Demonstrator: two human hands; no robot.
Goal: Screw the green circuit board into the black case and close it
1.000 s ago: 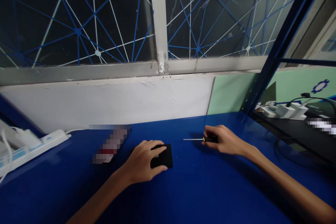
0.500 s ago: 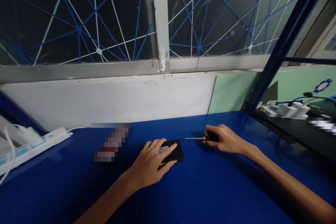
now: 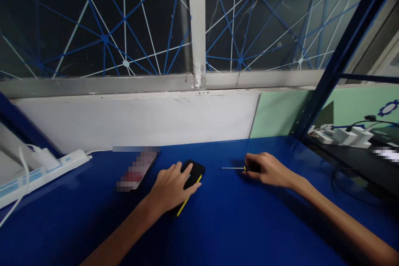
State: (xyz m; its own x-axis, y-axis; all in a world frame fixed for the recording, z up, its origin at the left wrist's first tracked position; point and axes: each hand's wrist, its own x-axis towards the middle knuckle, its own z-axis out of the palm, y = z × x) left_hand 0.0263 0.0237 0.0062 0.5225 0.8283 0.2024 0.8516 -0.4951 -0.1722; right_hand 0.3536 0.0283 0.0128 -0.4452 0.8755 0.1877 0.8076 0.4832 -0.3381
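Note:
My left hand [image 3: 170, 187] lies over a flat black device with a yellow edge [image 3: 193, 174] on the blue table [image 3: 237, 224], its fingers curled round the device. The device sits at a slant, its yellow edge toward me. My right hand [image 3: 268, 169] rests on the table to the right, closed round the dark handle of a thin screwdriver [image 3: 233, 168]. The screwdriver's slim metal shaft points left, toward the device, and lies just above the tabletop.
A blurred flat object [image 3: 137, 168] lies left of the device. A white power strip [image 3: 40, 170] with plugs and a cable sits at the far left. White chargers [image 3: 346, 136] stand on a dark bench at the right, behind a blue post [image 3: 339, 54]. A window lies behind.
My left hand has turned the black device from lying square to a slant, so its yellow edge shows. My right hand and the screwdriver have stayed nearly still.

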